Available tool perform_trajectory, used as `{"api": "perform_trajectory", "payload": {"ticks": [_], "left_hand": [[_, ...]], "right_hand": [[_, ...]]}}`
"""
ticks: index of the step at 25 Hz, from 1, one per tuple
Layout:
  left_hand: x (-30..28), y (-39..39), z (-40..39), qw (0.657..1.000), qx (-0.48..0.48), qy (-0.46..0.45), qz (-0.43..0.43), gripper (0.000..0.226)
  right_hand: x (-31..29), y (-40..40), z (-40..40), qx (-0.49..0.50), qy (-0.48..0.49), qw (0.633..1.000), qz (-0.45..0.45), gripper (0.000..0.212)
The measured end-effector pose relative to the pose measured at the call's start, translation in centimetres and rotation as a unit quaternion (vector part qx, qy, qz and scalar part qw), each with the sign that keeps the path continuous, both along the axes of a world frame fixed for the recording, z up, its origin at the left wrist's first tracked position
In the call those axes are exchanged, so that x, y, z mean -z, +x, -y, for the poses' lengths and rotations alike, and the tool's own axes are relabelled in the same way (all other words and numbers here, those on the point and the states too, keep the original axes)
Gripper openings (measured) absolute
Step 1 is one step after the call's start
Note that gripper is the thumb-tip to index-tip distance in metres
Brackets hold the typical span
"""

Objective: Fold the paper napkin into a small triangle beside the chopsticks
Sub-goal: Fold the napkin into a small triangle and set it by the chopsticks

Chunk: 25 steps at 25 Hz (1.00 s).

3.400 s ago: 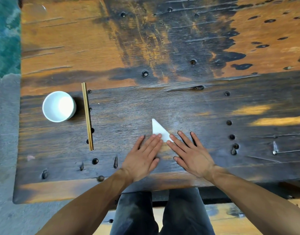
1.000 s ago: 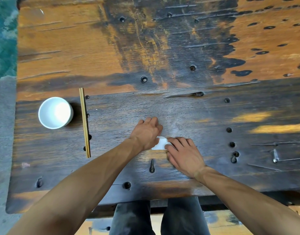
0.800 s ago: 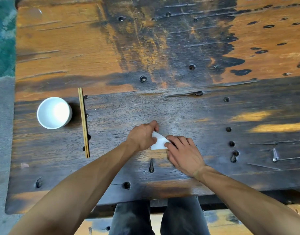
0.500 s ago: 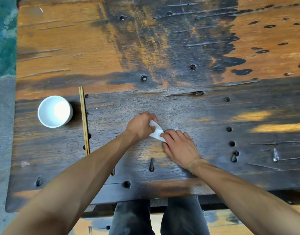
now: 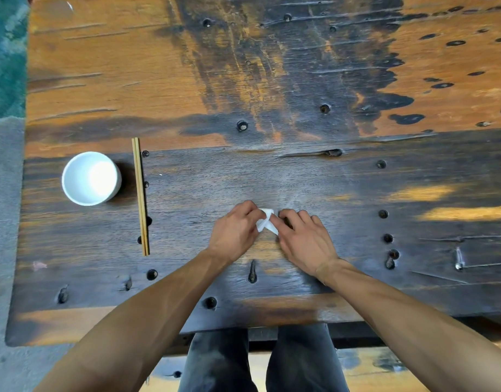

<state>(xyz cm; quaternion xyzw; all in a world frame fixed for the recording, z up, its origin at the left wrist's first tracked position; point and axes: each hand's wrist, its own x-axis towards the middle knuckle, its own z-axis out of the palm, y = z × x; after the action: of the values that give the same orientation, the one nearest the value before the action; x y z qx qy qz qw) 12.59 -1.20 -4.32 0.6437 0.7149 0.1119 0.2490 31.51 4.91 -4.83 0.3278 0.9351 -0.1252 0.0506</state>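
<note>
A small white paper napkin (image 5: 265,222), folded and partly raised off the wood, sits between my two hands near the middle of the table. My left hand (image 5: 234,232) pinches its left side with thumb and fingers. My right hand (image 5: 301,239) grips its right side, fingertips on the fold. Most of the napkin is hidden by my fingers. A pair of wooden chopsticks (image 5: 140,196) lies lengthwise well to the left, about a forearm's width from the napkin.
A white bowl (image 5: 91,178) stands just left of the chopsticks. The dark, worn wooden table (image 5: 272,80) has bolt heads and holes across it. Its near edge runs just above my knees. Grey floor and a teal rug lie at the left.
Both hands went from lying flat on the napkin to pinching it. The napkin has been lifted and folded smaller, and the hands moved slightly away from me.
</note>
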Motion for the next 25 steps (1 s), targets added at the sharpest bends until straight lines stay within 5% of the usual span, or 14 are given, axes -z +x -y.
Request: {"api": "perform_trajectory", "payload": {"ticks": [17, 20, 23, 25], "left_hand": [[0.1, 3.6, 1.1, 0.997, -0.074, 0.005, -0.016, 0.017], [0.1, 3.9, 1.1, 0.997, -0.079, -0.003, -0.009, 0.019], [0.2, 3.5, 1.1, 0.996, -0.085, -0.033, 0.004, 0.027], [0.3, 3.1, 1.1, 0.995, -0.088, -0.033, 0.021, 0.025]], "right_hand": [[0.4, 3.0, -0.3, -0.064, -0.043, 0.996, -0.035, 0.05], [0.1, 2.4, -0.3, 0.083, -0.187, 0.976, -0.078, 0.037], [-0.2, 0.8, -1.4, 0.282, -0.335, 0.891, -0.119, 0.022], [-0.4, 0.1, -2.0, 0.281, -0.333, 0.895, -0.094, 0.016]]}}
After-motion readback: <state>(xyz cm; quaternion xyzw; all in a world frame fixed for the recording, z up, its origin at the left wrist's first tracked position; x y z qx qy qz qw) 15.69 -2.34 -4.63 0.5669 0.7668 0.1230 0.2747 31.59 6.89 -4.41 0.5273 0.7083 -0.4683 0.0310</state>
